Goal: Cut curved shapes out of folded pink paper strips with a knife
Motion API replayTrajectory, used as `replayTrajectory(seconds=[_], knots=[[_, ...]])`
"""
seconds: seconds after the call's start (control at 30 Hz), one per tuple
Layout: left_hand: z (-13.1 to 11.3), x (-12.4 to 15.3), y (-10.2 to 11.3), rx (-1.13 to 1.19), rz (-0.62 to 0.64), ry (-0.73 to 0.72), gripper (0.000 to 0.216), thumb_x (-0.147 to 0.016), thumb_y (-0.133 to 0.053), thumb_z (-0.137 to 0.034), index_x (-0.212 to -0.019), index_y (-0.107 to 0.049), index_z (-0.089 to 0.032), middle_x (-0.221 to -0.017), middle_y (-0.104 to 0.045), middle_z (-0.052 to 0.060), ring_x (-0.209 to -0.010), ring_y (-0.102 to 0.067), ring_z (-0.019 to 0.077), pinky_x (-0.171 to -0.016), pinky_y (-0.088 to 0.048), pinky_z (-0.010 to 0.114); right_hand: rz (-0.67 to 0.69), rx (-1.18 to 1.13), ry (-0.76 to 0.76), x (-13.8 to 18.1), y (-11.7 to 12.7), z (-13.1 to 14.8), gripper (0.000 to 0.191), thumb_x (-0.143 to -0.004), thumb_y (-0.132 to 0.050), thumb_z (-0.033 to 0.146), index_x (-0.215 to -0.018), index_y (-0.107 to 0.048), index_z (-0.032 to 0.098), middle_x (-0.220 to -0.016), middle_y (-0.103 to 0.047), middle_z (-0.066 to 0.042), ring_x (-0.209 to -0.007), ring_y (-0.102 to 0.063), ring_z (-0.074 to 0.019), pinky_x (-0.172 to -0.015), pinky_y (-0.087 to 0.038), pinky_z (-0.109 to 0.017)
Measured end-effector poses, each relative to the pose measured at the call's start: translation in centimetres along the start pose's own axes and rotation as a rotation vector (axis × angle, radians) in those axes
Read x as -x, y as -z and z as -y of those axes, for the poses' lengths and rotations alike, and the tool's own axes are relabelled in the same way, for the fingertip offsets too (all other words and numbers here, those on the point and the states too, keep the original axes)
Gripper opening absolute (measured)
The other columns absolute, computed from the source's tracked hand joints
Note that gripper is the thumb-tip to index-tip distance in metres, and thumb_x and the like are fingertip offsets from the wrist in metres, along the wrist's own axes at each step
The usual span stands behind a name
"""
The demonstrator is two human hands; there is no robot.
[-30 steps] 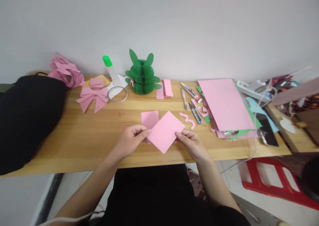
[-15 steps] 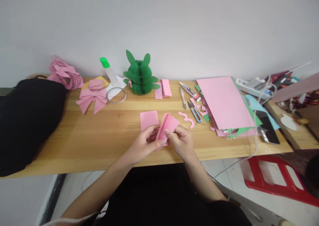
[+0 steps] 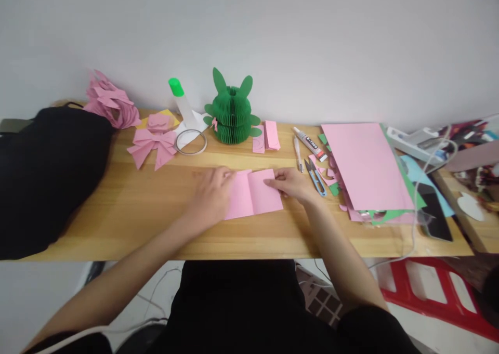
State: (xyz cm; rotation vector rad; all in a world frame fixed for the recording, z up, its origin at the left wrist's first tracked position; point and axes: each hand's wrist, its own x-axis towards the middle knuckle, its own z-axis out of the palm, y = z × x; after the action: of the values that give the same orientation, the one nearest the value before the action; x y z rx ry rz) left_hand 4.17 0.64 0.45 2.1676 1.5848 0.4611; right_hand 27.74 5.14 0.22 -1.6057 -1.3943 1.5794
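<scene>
A pink paper square [image 3: 255,194] with a centre crease lies flat on the wooden table [image 3: 156,208]. My left hand [image 3: 212,194] rests on its left part with fingers pressed down, slightly blurred. My right hand [image 3: 292,183] holds down the paper's upper right corner with its fingertips. Another pink sheet seems to lie under the left hand; I cannot see it clearly.
A green honeycomb paper figure [image 3: 233,112], a glue bottle with green cap [image 3: 182,103], a tape ring [image 3: 191,142] and pink bows [image 3: 153,145] stand at the back. Snips [image 3: 315,177], a glue tube [image 3: 310,142], a pink sheet stack [image 3: 366,164] and a phone [image 3: 434,211] lie right. A black bag [image 3: 42,172] sits left.
The pink square was held up in both hands, then folded between them; now it lies opened and flat on the table with both hands pressing on it.
</scene>
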Motion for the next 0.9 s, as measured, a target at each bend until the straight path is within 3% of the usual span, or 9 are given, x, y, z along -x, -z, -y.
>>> replayTrajectory(seconds=[0.07,0.17,0.4,0.7,0.9], knots=[[-0.4,-0.9,-0.5,-0.106,0.088,-0.118,0.039,-0.082,-0.046,-0.002,-0.113,-0.067,-0.013,-0.117,-0.062,0.016,-0.116,-0.056,0.0307,-0.101,-0.048,0.050,-0.037,0.035,-0.027,-0.3,0.1,0.1,0.025,-0.067,-0.077,0.034,-0.059,-0.061,0.017,-0.041,-0.052,0.005,-0.033,-0.039,-0.0056,-0.034,-0.025,-0.019],[-0.6,-1.9,-1.4,-0.237,0.159,-0.226,0.033,-0.088,-0.041,-0.004,-0.104,-0.069,-0.011,-0.110,-0.066,0.016,-0.108,-0.059,0.0291,-0.094,-0.052,0.046,-0.099,0.069,-0.053,-0.4,0.0,-0.2,0.035,-0.075,-0.068,0.036,-0.049,-0.050,0.020,-0.037,-0.047,0.005,-0.031,-0.037,-0.0057,-0.033,-0.025,-0.020],[-0.3,-2.8,-2.9,-0.411,0.178,-0.302,0.049,-0.094,-0.033,-0.005,-0.137,-0.054,-0.003,-0.112,-0.068,0.021,-0.112,-0.061,0.0299,-0.092,-0.052,0.042,-0.233,0.144,-0.074,-0.1,-0.8,-1.5,0.038,-0.078,-0.056,0.040,-0.047,-0.043,0.023,-0.036,-0.039,0.006,-0.033,-0.034,-0.0086,-0.036,-0.022,-0.024],[-0.2,-2.9,-2.9,-0.485,0.212,-0.341,0.051,-0.095,-0.031,-0.004,-0.142,-0.050,0.000,-0.105,-0.070,0.019,-0.112,-0.061,0.0289,-0.093,-0.049,0.039,-0.468,0.241,-0.008,1.6,-3.2,-1.1,0.038,-0.075,-0.051,0.028,-0.043,-0.030,0.022,-0.046,-0.026,0.004,-0.049,-0.025,-0.0092,-0.049,-0.016,-0.029],[-0.3,-2.8,-2.9,-0.522,0.218,-0.343,0.052,-0.095,-0.030,-0.003,-0.144,-0.048,0.000,-0.105,-0.070,0.018,-0.112,-0.061,0.0287,-0.093,-0.047,0.038,-0.448,0.183,-0.035,2.3,-3.1,-1.5,0.040,-0.077,-0.053,0.038,-0.045,-0.034,0.024,-0.042,-0.031,0.004,-0.043,-0.029,-0.0094,-0.042,-0.020,-0.027]])
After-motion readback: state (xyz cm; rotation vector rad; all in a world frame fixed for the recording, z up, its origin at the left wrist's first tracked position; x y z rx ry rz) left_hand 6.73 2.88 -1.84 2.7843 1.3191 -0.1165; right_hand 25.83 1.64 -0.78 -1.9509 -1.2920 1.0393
